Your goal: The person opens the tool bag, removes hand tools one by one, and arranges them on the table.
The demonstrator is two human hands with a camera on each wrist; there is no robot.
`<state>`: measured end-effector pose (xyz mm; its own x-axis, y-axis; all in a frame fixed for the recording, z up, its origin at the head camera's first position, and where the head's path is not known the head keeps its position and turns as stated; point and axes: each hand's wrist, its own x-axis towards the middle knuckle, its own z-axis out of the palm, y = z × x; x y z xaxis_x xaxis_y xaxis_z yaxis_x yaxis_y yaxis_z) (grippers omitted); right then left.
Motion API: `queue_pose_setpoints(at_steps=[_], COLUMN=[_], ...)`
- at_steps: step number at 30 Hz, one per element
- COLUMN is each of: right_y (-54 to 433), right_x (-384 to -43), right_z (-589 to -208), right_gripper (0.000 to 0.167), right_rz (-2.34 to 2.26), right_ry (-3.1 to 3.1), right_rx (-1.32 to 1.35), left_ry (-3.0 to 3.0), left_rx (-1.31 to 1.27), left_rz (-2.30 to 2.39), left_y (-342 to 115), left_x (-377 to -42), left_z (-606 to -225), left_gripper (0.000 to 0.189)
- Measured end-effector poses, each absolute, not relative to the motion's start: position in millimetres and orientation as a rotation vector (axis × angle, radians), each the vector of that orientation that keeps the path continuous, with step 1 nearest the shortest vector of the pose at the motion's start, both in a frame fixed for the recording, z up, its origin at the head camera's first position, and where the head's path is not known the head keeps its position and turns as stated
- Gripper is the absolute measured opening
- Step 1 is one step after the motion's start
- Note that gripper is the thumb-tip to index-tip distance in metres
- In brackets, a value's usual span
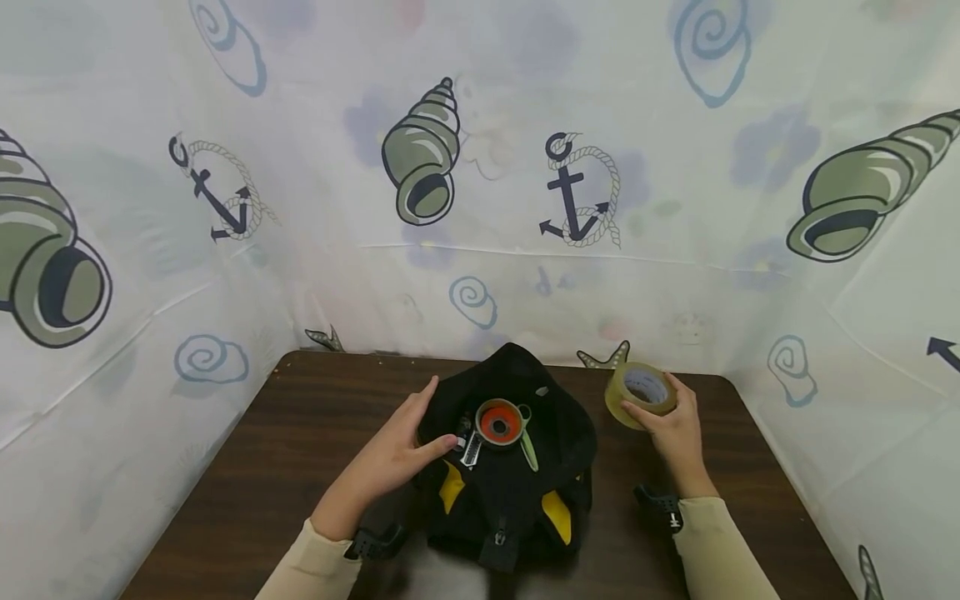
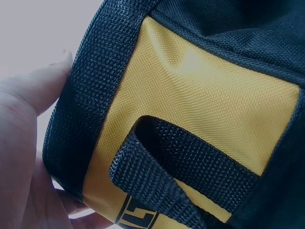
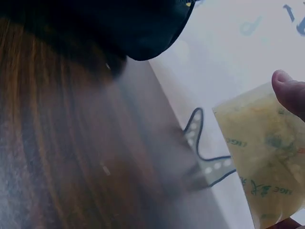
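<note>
From my remote seat, I saw the right hand [image 1: 677,429] grip the tape roll [image 1: 618,402] just beside the black bag [image 1: 506,479], whose side the left hand [image 1: 397,442] held, and judged the roll light, stiff and slick, best pinched across its outer wall.

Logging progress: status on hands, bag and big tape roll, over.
Left hand touches black bag. Right hand grips big tape roll, apart from bag. Nothing seen between roll and bag.

Left hand [image 1: 396,444] spread, right hand [image 1: 677,432] bent in a grip
</note>
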<state>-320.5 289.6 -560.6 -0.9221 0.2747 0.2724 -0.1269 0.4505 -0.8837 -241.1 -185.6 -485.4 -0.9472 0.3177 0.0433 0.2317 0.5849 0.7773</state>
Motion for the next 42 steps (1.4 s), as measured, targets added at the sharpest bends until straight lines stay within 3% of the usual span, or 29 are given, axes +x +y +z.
queue_pose_setpoints(at_steps=[12,21,29,34,42], right_y=[301.9,301.0,299.9,303.5,309.2], right_x=[-325.7,-323.5,-327.1,-326.9,-332.1], right_z=[-602.2,-607.9,-608.4,-606.9,-609.5], right_gripper=[0.116,0.121,0.110,0.109,0.093], right_rz=[1.520,1.525,1.391,1.481,1.622], right_ry=[-2.409,-2.396,-2.415,-2.424,-2.378], right_rx=[-0.117,-0.165,-0.174,-0.167,-0.107], left_ry=[2.676,2.673,2.674,2.673,2.678], left_rx=[0.472,0.469,0.470,0.473,0.479], left_rz=[1.324,1.320,1.317,1.320,1.328], left_y=[-185.7,-186.5,-186.4,-186.3,-186.5], left_x=[-239.5,-239.0,-240.7,-242.4,-245.9], left_z=[-487.2,-487.0,-489.2,-489.6,-490.5], left_gripper=[0.097,0.097,0.097,0.097,0.097])
